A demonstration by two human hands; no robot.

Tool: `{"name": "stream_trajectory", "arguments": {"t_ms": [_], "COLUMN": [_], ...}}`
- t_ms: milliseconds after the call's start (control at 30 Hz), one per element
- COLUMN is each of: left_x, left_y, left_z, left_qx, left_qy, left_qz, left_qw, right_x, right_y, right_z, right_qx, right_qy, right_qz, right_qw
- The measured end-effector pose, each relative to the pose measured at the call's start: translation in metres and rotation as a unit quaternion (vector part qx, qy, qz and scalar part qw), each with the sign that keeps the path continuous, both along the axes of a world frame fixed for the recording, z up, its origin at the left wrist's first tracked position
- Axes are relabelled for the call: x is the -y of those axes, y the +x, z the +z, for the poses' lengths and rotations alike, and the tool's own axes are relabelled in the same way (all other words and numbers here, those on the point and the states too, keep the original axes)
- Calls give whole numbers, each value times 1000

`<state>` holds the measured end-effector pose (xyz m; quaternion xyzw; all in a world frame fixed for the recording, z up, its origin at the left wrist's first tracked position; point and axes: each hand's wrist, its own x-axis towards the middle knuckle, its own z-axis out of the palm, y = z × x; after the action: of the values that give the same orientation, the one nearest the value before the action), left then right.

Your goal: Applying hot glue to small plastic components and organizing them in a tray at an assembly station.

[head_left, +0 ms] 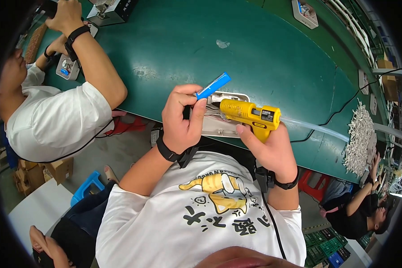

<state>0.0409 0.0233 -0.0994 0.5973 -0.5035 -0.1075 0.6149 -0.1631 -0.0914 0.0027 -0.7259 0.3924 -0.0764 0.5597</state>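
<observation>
Between the thumb and fingers of my left hand (183, 118) is a blue cylindrical battery (215, 85), tilted up to the right. My right hand (274, 149) is wrapped round the grip of a yellow hot glue gun (241, 110). Its nozzle points left, close to my left fingertips and below the battery. A clear glue stick (317, 128) runs out of the back of the gun to the right. Under both hands, at the table's near edge, lies an open white plastic housing (219, 129) with wires and metal parts inside, partly hidden by the gun and my hands.
The green table (174, 49) curves away ahead. A pile of small white parts (359, 138) lies at its right, near a black cable (339, 109). Similar white housings (306, 14) stand farther off. A co-worker's arm (96, 67) reaches over the table at left; a metal box (111, 11) stands beyond.
</observation>
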Motion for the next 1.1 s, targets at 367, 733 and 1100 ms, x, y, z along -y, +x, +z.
{"name": "stream_trajectory", "arguments": {"t_ms": [367, 733, 1100], "left_x": [3, 7, 11], "left_y": [0, -5, 0], "left_z": [1, 7, 24], "left_qx": [10, -7, 75], "left_qy": [-7, -39, 30], "left_qz": [-4, 41, 29], "left_qw": [1000, 998, 996], "right_x": [-5, 2, 0], "right_y": [10, -20, -46], "right_z": [-10, -2, -10], "right_qx": [35, 36, -33], "right_qy": [-21, 24, -2], "right_qz": [-22, -31, -108], "right_qw": [999, 999, 994]}}
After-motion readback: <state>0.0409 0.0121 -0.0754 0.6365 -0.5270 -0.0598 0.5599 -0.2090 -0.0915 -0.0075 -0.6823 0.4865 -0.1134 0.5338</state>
